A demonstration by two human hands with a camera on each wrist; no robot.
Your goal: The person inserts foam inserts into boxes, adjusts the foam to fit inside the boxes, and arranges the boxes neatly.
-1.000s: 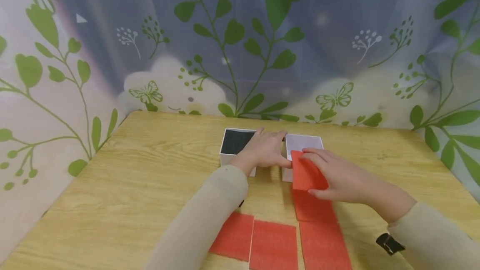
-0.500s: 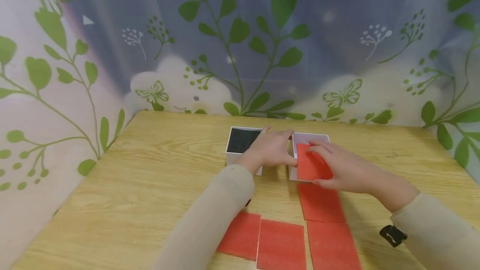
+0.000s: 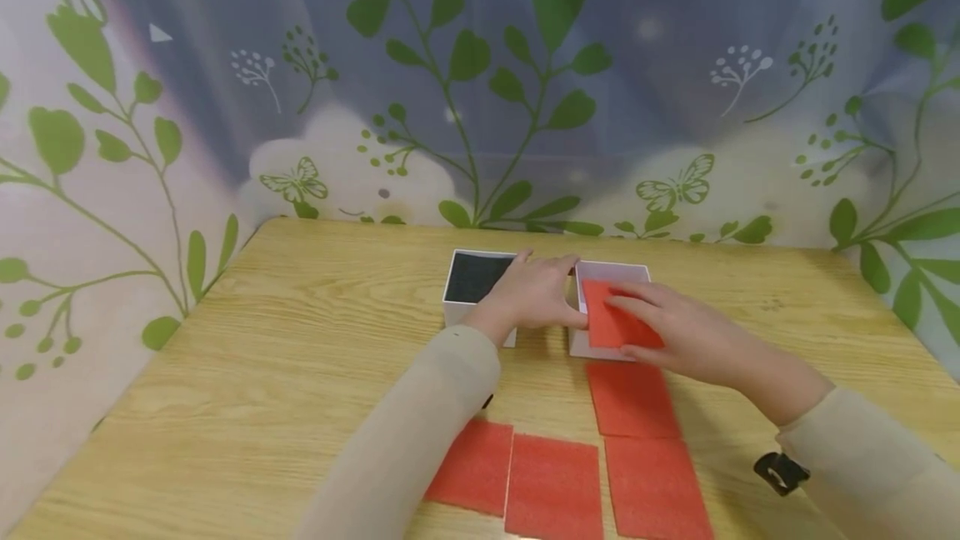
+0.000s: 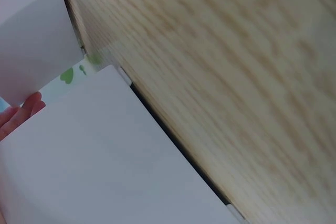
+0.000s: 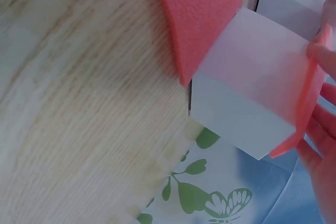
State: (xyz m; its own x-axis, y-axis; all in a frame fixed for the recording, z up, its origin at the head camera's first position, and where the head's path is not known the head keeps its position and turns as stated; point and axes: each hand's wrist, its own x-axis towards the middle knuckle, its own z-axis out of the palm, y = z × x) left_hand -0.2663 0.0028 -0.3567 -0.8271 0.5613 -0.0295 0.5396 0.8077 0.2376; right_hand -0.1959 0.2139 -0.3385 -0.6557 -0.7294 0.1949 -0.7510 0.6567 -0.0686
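My right hand holds a red foam sheet over the mouth of the right white box. Thumb and fingers grip it by its edges. In the right wrist view the sheet lies along the open end of this box, slightly bowed. My left hand reaches across the front of the left white box and grips the left wall of the right box, thumb near its front, fingers toward its back corner. In the left wrist view fingertips show at the box edge.
Dark foam fills the top of the left box. Several red foam sheets lie flat on the wooden table in front of the boxes, one right below the right box. A patterned curtain hangs behind.
My right hand has moved the red sheet away from me, from in front of the right box to over its opening. My left hand has kept its place at the box.
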